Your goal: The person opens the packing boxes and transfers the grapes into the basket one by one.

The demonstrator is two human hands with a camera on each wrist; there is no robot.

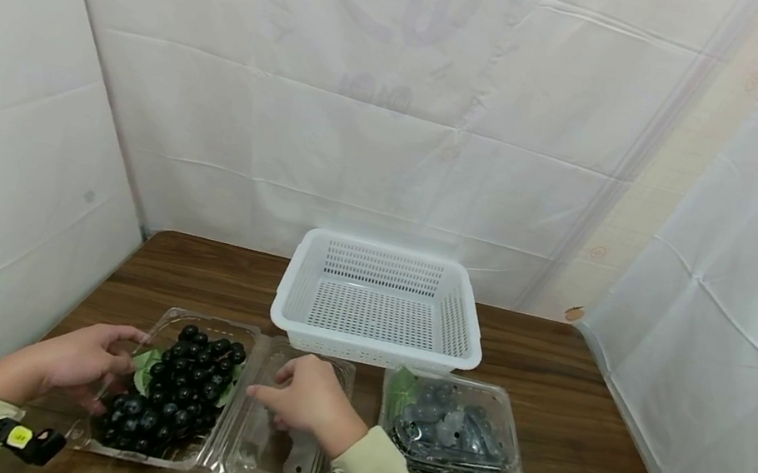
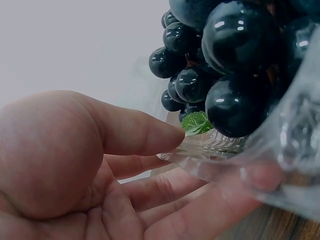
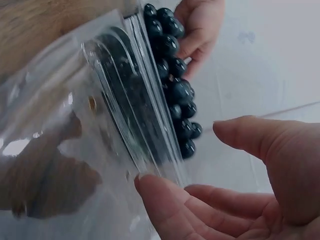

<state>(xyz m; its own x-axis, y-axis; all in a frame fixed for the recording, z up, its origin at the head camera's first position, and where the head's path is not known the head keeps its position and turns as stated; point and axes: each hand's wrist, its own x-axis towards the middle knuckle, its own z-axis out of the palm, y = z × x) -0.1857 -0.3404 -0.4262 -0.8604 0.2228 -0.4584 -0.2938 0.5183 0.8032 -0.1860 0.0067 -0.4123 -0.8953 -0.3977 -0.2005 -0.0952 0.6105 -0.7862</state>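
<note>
Dark grapes (image 1: 186, 380) lie with green leaves (image 1: 146, 370) in the base of an opened clear plastic clamshell container (image 1: 207, 443) at the front left. My left hand (image 1: 86, 361) holds that container by its left edge; in the left wrist view the thumb (image 2: 150, 132) is at the rim and the fingers reach beneath the wall. Over the folded-back clear lid (image 1: 250, 450) is my right hand (image 1: 308, 397). In the right wrist view its thumb (image 3: 240, 132) stands apart from the fingers, and nothing is between them.
A white perforated basket (image 1: 369, 353) stands at the back middle of the wooden table (image 1: 564, 438). Right of the lid sits a closed clear container (image 1: 504, 436) with dark grapes and a green leaf. White sheeting (image 1: 395, 146) surrounds the table at the back and sides.
</note>
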